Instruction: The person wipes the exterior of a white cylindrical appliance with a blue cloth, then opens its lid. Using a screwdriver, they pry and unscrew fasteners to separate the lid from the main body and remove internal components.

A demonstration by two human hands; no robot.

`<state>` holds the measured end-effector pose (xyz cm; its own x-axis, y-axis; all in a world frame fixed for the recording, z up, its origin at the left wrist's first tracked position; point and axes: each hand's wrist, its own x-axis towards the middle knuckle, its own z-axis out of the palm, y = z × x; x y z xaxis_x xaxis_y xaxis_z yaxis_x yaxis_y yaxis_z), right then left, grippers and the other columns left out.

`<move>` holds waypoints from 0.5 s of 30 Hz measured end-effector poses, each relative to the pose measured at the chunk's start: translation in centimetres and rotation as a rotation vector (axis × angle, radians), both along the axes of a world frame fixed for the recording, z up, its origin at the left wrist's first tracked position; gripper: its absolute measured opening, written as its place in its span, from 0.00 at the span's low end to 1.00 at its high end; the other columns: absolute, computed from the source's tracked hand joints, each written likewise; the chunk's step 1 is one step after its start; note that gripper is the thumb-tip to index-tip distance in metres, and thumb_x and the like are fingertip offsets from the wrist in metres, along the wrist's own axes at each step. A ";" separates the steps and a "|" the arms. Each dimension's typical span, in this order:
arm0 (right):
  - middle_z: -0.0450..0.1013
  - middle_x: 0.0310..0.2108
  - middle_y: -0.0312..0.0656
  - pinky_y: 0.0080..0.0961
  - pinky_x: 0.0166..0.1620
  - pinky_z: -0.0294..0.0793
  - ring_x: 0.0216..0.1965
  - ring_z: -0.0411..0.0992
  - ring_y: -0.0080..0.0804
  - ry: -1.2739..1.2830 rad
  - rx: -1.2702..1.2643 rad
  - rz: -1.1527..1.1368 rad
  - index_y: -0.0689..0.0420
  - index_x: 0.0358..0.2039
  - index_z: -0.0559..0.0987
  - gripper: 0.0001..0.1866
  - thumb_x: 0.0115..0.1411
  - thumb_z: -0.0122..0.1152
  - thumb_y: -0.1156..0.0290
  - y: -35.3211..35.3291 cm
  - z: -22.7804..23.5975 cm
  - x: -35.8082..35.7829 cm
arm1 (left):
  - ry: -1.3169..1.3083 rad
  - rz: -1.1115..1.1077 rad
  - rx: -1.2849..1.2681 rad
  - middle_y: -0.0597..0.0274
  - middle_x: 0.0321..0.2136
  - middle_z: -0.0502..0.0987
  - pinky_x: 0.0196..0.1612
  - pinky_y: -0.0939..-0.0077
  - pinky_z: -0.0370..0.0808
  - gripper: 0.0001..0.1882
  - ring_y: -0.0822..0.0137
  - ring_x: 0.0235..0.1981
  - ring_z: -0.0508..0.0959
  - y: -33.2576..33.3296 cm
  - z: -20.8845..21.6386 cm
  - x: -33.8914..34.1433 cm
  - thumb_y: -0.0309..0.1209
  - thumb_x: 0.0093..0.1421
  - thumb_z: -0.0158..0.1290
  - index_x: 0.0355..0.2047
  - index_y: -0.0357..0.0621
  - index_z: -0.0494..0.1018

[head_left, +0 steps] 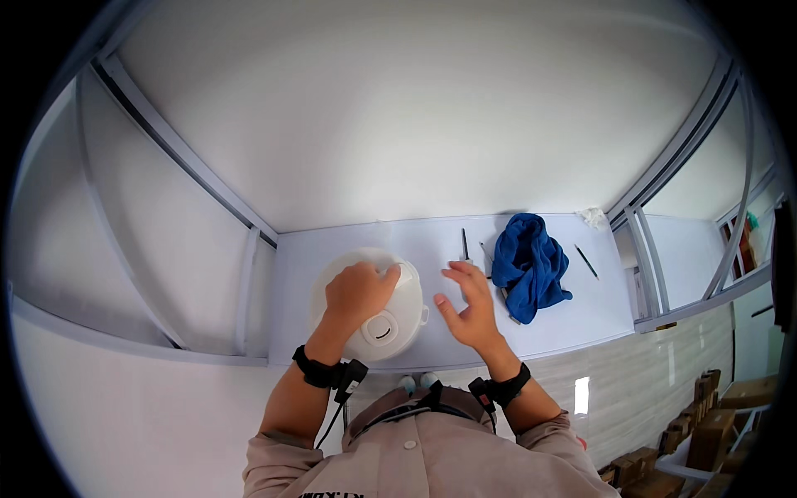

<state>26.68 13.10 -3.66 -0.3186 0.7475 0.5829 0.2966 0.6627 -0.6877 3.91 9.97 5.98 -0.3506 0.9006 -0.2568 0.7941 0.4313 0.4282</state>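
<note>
Head view: white rice cooker (383, 328) sat on white desk (581, 315), centre-left of frame. Left hand (359, 290) rested on cooker lid, fingers together, pressing white cloth (401, 272) against it. Right hand (469, 307) hovered just right of cooker, fingers apart, palm toward it, holding nothing. Blue towel (530, 264) lay crumpled right of centre. Thin tool (465, 245) lay between cooker and towel; dark pen (587, 261) further right.
</note>
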 end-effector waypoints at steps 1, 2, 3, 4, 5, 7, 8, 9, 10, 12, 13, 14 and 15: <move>0.73 0.59 0.56 0.43 0.60 0.74 0.57 0.74 0.56 0.013 0.010 0.068 0.58 0.57 0.79 0.26 0.59 0.75 0.67 -0.2 0.6 -0.5 | -0.009 -0.002 -0.002 0.45 0.30 0.85 0.44 0.54 0.79 0.32 0.44 0.36 0.84 0.1 -0.1 -0.1 0.58 0.66 0.51 0.29 0.38 0.84; 0.73 0.59 0.56 0.43 0.60 0.73 0.58 0.73 0.57 0.021 -0.014 0.094 0.59 0.57 0.79 0.27 0.59 0.74 0.67 -0.3 1.0 -0.9 | -0.016 -0.004 -0.002 0.45 0.29 0.84 0.43 0.54 0.79 0.32 0.44 0.36 0.84 0.2 0.0 -0.2 0.58 0.66 0.51 0.28 0.37 0.83; 0.73 0.59 0.56 0.44 0.61 0.73 0.58 0.73 0.57 0.030 -0.038 0.120 0.59 0.58 0.79 0.27 0.59 0.74 0.67 -0.3 1.4 -1.3 | -0.020 -0.002 0.005 0.45 0.29 0.84 0.42 0.54 0.79 0.32 0.44 0.35 0.84 0.2 -0.1 -0.2 0.58 0.65 0.52 0.28 0.37 0.83; 0.73 0.59 0.56 0.44 0.62 0.72 0.59 0.72 0.57 0.038 -0.061 0.147 0.59 0.58 0.78 0.27 0.60 0.74 0.66 -0.4 1.5 -1.6 | -0.024 0.001 0.012 0.45 0.29 0.84 0.42 0.53 0.79 0.32 0.44 0.35 0.84 0.2 -0.1 -0.2 0.58 0.65 0.52 0.28 0.37 0.83; 0.72 0.60 0.56 0.44 0.62 0.72 0.60 0.72 0.57 0.047 -0.080 0.159 0.60 0.59 0.78 0.28 0.60 0.74 0.67 -0.4 1.5 -1.9 | -0.025 0.008 0.019 0.45 0.29 0.84 0.41 0.53 0.79 0.32 0.44 0.34 0.84 0.1 -0.1 -0.2 0.58 0.65 0.52 0.28 0.37 0.83; 0.72 0.60 0.56 0.44 0.63 0.71 0.60 0.71 0.57 0.066 -0.118 0.183 0.60 0.60 0.76 0.29 0.60 0.74 0.67 -0.4 1.4 -2.3 | -0.038 0.019 0.026 0.45 0.28 0.84 0.41 0.53 0.78 0.32 0.44 0.34 0.84 0.1 -0.1 -0.2 0.58 0.65 0.53 0.29 0.37 0.83; 0.72 0.60 0.56 0.43 0.63 0.71 0.61 0.71 0.57 0.083 -0.149 0.198 0.61 0.61 0.76 0.29 0.61 0.73 0.67 -0.5 1.2 -2.5 | -0.046 0.024 0.027 0.46 0.28 0.84 0.41 0.53 0.78 0.32 0.44 0.34 0.84 0.0 -0.1 -0.3 0.58 0.65 0.53 0.29 0.37 0.83; 0.72 0.60 0.56 0.43 0.63 0.71 0.61 0.71 0.57 0.100 -0.180 0.213 0.61 0.61 0.75 0.30 0.61 0.73 0.67 -0.5 0.9 -2.7 | -0.048 0.024 0.033 0.46 0.28 0.84 0.41 0.53 0.78 0.32 0.45 0.34 0.84 0.0 -0.2 -0.3 0.58 0.65 0.54 0.29 0.37 0.83; 0.72 0.60 0.56 0.43 0.64 0.71 0.61 0.71 0.57 0.117 -0.211 0.227 0.61 0.61 0.75 0.30 0.61 0.73 0.67 -0.4 0.7 -2.9 | -0.051 0.023 0.039 0.46 0.28 0.84 0.40 0.53 0.78 0.32 0.45 0.34 0.84 0.0 -0.4 -0.3 0.58 0.65 0.54 0.29 0.37 0.83; 0.71 0.60 0.57 0.43 0.64 0.71 0.61 0.71 0.56 0.127 -0.226 0.235 0.61 0.62 0.74 0.30 0.61 0.73 0.67 -0.3 -0.2 -3.3 | -0.053 0.021 0.051 0.46 0.28 0.84 0.40 0.54 0.78 0.31 0.45 0.33 0.84 0.1 -0.8 -0.5 0.58 0.64 0.55 0.29 0.37 0.83; 0.71 0.60 0.57 0.43 0.64 0.70 0.61 0.71 0.55 0.133 -0.234 0.237 0.62 0.62 0.73 0.31 0.61 0.72 0.68 -0.2 -0.5 -3.4 | -0.052 0.019 0.058 0.46 0.27 0.84 0.39 0.54 0.78 0.31 0.46 0.33 0.84 0.1 -1.1 -0.6 0.58 0.64 0.55 0.29 0.36 0.83; 0.71 0.59 0.57 0.43 0.64 0.70 0.61 0.70 0.55 0.138 -0.239 0.242 0.62 0.63 0.73 0.31 0.62 0.72 0.67 -0.3 -0.6 -3.5 | -0.052 0.018 0.065 0.46 0.27 0.84 0.39 0.54 0.78 0.31 0.46 0.32 0.84 0.2 -1.4 -0.8 0.57 0.64 0.55 0.29 0.36 0.83; 0.71 0.59 0.57 0.43 0.64 0.70 0.61 0.70 0.55 0.144 -0.243 0.246 0.62 0.63 0.72 0.31 0.62 0.72 0.67 -0.3 -0.7 -3.6 | -0.062 0.012 0.064 0.46 0.26 0.83 0.38 0.55 0.78 0.31 0.48 0.31 0.84 0.2 -1.5 -0.9 0.57 0.64 0.56 0.29 0.36 0.83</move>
